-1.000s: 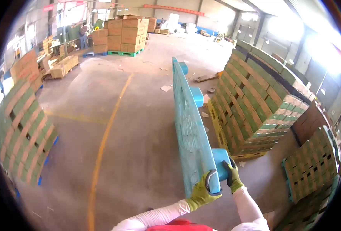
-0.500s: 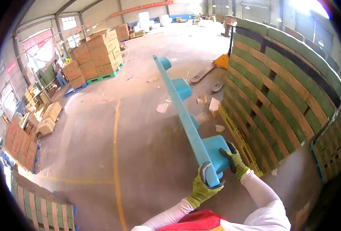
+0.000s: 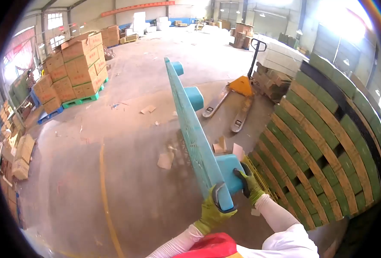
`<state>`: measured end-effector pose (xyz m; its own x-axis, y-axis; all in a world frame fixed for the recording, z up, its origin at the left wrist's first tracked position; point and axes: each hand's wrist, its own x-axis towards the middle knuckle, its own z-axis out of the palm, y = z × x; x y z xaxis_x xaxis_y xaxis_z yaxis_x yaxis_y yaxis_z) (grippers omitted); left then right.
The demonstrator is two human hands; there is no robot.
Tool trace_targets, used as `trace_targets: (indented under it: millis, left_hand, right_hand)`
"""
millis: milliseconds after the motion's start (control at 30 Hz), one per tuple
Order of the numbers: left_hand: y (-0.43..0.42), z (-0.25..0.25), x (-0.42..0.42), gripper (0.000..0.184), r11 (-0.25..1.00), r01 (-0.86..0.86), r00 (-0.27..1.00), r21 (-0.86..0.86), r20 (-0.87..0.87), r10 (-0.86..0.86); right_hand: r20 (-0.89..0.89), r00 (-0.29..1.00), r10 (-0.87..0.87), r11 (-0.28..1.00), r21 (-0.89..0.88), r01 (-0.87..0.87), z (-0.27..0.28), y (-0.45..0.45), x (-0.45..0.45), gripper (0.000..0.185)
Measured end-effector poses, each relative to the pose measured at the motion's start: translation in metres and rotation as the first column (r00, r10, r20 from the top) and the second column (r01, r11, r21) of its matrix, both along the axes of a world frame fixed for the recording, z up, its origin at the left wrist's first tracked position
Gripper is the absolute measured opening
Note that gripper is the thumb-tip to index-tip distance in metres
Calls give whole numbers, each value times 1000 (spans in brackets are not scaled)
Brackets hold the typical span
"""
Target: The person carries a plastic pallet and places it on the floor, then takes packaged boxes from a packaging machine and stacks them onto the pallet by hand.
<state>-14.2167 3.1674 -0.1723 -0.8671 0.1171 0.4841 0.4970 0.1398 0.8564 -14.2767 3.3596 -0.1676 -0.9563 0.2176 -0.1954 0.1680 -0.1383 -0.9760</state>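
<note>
A blue plastic pallet (image 3: 190,124) is held on its edge in front of me, its far end stretching away across the floor. My left hand (image 3: 214,210), in a green and grey glove, is closed around the near end's corner. On the right side, my right hand (image 3: 249,185), gloved alike, grips the block-shaped foot nearest me. The pallet's other feet stick out to the right. Its grid deck faces left.
A yellow pallet jack (image 3: 241,86) stands ahead, right of the pallet. Tall stacked green and brown bundles (image 3: 323,150) rise close on my right. Cardboard boxes (image 3: 76,69) stand on pallets at left. Cardboard scraps (image 3: 166,160) lie on the floor beside a yellow line (image 3: 106,198).
My view has turned to the right and the pallet jack shows in full. The pallet has tilted so its grid deck is visible. Both hands keep their hold.
</note>
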Motion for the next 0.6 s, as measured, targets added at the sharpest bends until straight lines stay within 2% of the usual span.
trace_targets:
  millis: [100,167,267,300,333,400,467,500,600]
  left_hand:
    - [-25,-14,-119,93,998,53,998,33,38,-54]
    - [-41,-15,-198,95,1000,23,999,-6,25,-23]
    - [-55,-47,-315,98,997,65,997,30,39,-66]
    - [-66,-56,-360,99,997,79,996,17,34,-80]
    - [-76,-62,-409,99,995,96,995,6,17,-96]
    - [-103,-57,-495,100,992,122,992,-37,27,-121]
    - [-129,-47,-586,101,988,140,990,-56,27,-139]
    - [-138,-38,-623,102,987,152,988,-54,27,-151]
    - [-167,-36,-752,104,982,177,984,-73,-15,-178]
  right_hand:
    - [-6,1000,-2,999,-47,2,-3,-29,-112,58]
    - [-57,998,-33,996,-80,28,-15,-45,-192,59]
    - [-90,994,-65,998,8,66,-27,-63,-308,58]
    - [-102,991,-83,996,-28,81,-22,-80,-346,56]
    - [-136,985,-104,994,6,105,-42,-84,-393,57]
    - [-71,995,-75,996,-62,71,-35,-107,-475,60]
    - [-50,994,-94,991,91,99,-55,-121,-564,64]
    - [-114,990,-79,992,87,89,-44,-130,-596,65]
    - [-105,990,-99,982,152,114,-49,-156,-725,69]
